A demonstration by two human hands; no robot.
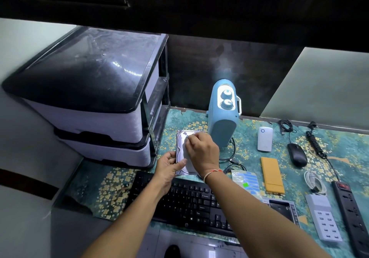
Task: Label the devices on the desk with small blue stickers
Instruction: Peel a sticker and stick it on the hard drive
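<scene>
Right hand (201,149) is down on the hard drive (182,153), fingers bunched at the fingertips near the drive's far left corner, pinching something tiny and bluish (too small to say for sure it's a sticker). The back of that hand hides most of the drive's right half. Wrist carries an orange-and-white thread band, forearm coming in from lower right across the keyboard (191,201).

Left hand (169,167) grips the drive's near left edge: thumb on top of the silver face, fingers curled under and out of sight. The drive looks tipped up a bit at the near side, can't tell for certain.

Just right of the right wrist lies the sticker sheet (246,181), blue strips w/ one green spot, its lower end cut off by the forearm. Next right, a yellow-orange flat case (272,174). Behind the drive stands a blue fan heater (223,115) w/ two knobs, its black cord looping on the patterned desk mat (249,137).

Further right: white power bank (265,138), black mouse (297,154), coiled white cable (314,181), grey multi-port USB charger (324,217), black power strip (351,213) (runs off the frame's bottom edge). A dark tray-like item near the keyboard's right end is partly hidden. Left, a drawer unit (89,101) w/ black top.
</scene>
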